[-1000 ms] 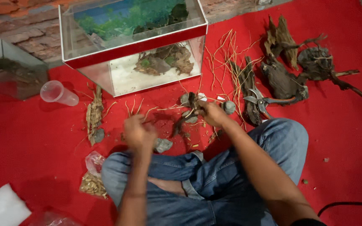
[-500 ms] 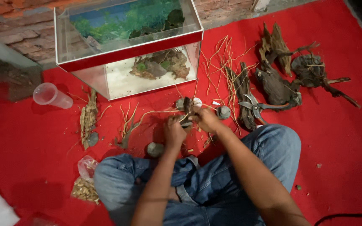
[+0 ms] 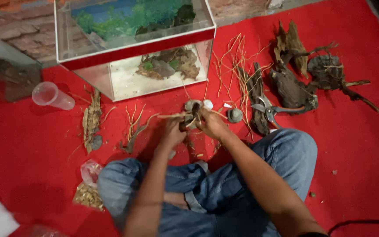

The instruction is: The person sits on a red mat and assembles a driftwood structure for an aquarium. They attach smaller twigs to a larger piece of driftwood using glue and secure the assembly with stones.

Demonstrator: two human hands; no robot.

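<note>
I had my left hand (image 3: 172, 132) and right hand (image 3: 210, 123) both clamped tight on the small driftwood piece (image 3: 192, 115) between them, above my crossed legs, steadying it, with cutters (image 3: 266, 107) lying just right of my fingers.

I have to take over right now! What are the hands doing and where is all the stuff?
Left hand and right hand both grip a small wood-and-root piece above the red mat.
Grey stone lies just right of the hands; pruning shears beyond it, by the driftwood.
Glass tank already holds sand and some wood.
The piece is not yet in the tank.
</note>
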